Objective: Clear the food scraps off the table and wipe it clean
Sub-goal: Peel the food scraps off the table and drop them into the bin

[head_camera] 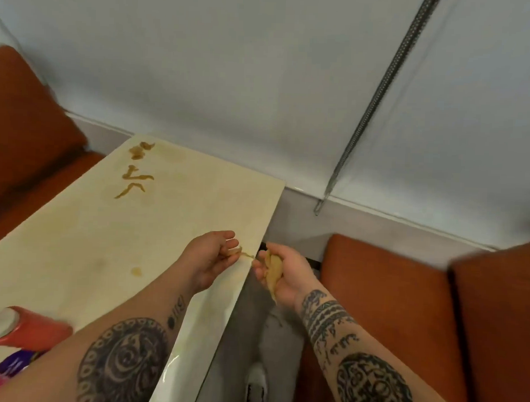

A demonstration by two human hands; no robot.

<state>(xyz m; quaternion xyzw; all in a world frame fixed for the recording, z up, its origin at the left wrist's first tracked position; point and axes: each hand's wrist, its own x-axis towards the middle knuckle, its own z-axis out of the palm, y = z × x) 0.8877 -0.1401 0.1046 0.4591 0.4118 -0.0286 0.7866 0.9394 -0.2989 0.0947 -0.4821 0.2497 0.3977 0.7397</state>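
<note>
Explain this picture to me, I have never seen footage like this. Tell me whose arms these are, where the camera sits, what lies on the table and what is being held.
There is no machine here: these are a person's two bare arms, filmed by one wide-angle camera worn on the head and looking down. The left hand pinches a small scrap in its curled fingers at the table's right edge. The right hand, just off that edge, grips a yellowish handful of scraps. On the cream table, more brownish scraps lie near the far left corner, and a small stain sits nearer. A red container is at the near left. The table is flanked by orange seats.
</note>
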